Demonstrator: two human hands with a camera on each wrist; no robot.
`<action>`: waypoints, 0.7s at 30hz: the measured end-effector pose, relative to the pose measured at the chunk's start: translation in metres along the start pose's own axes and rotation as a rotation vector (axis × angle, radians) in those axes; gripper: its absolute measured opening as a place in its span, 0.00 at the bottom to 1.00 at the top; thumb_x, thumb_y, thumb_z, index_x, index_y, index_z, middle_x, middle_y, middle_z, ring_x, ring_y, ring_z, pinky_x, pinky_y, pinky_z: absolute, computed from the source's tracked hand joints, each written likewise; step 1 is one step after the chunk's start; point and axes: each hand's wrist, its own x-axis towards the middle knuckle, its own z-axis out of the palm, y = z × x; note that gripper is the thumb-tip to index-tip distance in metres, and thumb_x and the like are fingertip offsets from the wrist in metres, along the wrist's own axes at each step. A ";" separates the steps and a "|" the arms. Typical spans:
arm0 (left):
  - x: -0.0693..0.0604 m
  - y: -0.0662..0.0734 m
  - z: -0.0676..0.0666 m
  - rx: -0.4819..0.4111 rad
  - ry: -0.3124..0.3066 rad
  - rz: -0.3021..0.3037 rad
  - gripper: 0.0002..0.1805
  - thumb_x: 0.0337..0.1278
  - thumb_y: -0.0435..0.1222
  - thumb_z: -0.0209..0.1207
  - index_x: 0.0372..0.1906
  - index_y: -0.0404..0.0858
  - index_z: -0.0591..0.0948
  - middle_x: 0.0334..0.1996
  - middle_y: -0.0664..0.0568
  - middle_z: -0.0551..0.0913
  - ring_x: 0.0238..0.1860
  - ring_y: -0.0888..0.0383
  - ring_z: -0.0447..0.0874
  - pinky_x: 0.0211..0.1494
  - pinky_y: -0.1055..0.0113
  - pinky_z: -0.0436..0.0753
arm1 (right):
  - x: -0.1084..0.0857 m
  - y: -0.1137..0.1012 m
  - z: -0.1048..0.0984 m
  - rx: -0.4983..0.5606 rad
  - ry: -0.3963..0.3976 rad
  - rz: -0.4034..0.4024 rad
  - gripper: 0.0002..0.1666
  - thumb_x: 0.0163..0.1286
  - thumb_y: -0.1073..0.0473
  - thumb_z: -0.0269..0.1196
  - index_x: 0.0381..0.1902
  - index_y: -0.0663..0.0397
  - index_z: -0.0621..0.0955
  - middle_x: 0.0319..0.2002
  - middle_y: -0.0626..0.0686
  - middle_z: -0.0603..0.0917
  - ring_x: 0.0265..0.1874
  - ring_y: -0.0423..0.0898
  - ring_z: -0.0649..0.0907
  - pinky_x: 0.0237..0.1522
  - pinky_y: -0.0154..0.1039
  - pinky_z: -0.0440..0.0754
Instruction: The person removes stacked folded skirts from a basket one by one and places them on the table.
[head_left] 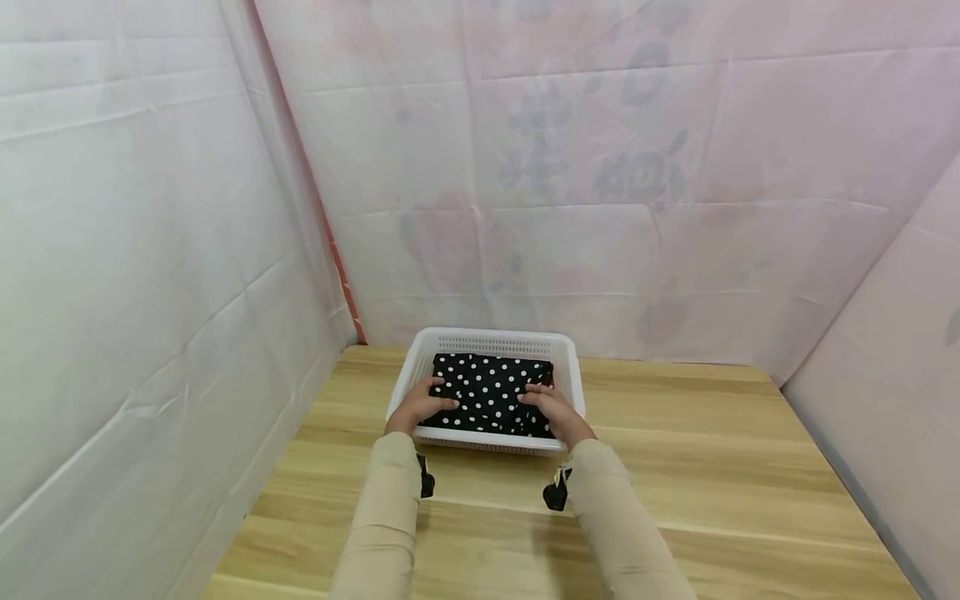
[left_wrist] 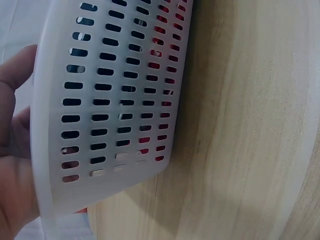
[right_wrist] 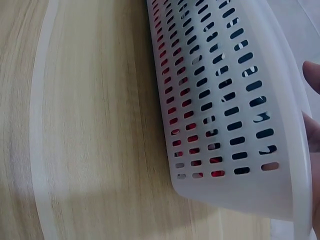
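Observation:
A white plastic basket [head_left: 487, 443] with slotted sides stands on the table and holds a folded black cloth with white dots [head_left: 487, 387]. My left hand [head_left: 422, 406] reaches over the basket's left front corner, its thumb and fingers spread on the cloth's left side. At the right front corner my right hand [head_left: 557, 411] reaches in the same way, fingers resting on the cloth's right part. Each wrist view shows the basket wall [left_wrist: 107, 100] close up, with only part of the hand beyond the rim. Something red [right_wrist: 191, 126] shows through the lower slots, mostly hidden.
The wood-grain table [head_left: 697, 467] extends in front of the basket and to its right. Pale printed sheeting [head_left: 570, 208] hangs behind it, and white sheeting [head_left: 150, 292] hangs at the left. A dark device is strapped at each wrist.

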 end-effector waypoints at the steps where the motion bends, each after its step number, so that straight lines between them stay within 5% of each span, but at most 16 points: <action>1: 0.000 0.000 0.000 -0.005 -0.002 0.010 0.36 0.48 0.38 0.66 0.64 0.35 0.68 0.69 0.40 0.54 0.66 0.42 0.54 0.61 0.49 0.64 | 0.000 0.000 -0.001 -0.003 0.000 0.002 0.35 0.64 0.55 0.59 0.66 0.62 0.65 0.68 0.65 0.55 0.66 0.65 0.50 0.57 0.71 0.48; 5: 0.001 0.002 0.000 -0.052 -0.014 0.041 0.34 0.47 0.32 0.66 0.62 0.33 0.69 0.71 0.42 0.49 0.68 0.42 0.50 0.63 0.51 0.63 | 0.001 0.002 -0.004 -0.034 0.012 0.005 0.33 0.65 0.56 0.59 0.64 0.65 0.66 0.66 0.66 0.60 0.66 0.63 0.53 0.60 0.66 0.49; 13: 0.000 0.002 -0.005 -0.107 0.017 0.067 0.34 0.47 0.27 0.64 0.64 0.38 0.69 0.67 0.39 0.59 0.67 0.40 0.53 0.60 0.49 0.66 | -0.003 -0.003 -0.009 -0.060 0.060 -0.035 0.32 0.66 0.56 0.57 0.64 0.68 0.65 0.64 0.67 0.63 0.63 0.62 0.62 0.60 0.58 0.62; 21: -0.003 0.005 -0.012 -0.278 0.100 0.115 0.35 0.42 0.23 0.64 0.61 0.41 0.73 0.63 0.43 0.65 0.59 0.46 0.65 0.53 0.54 0.72 | -0.007 -0.007 -0.014 0.058 0.114 -0.123 0.38 0.60 0.70 0.57 0.69 0.63 0.60 0.67 0.66 0.56 0.56 0.59 0.69 0.52 0.48 0.71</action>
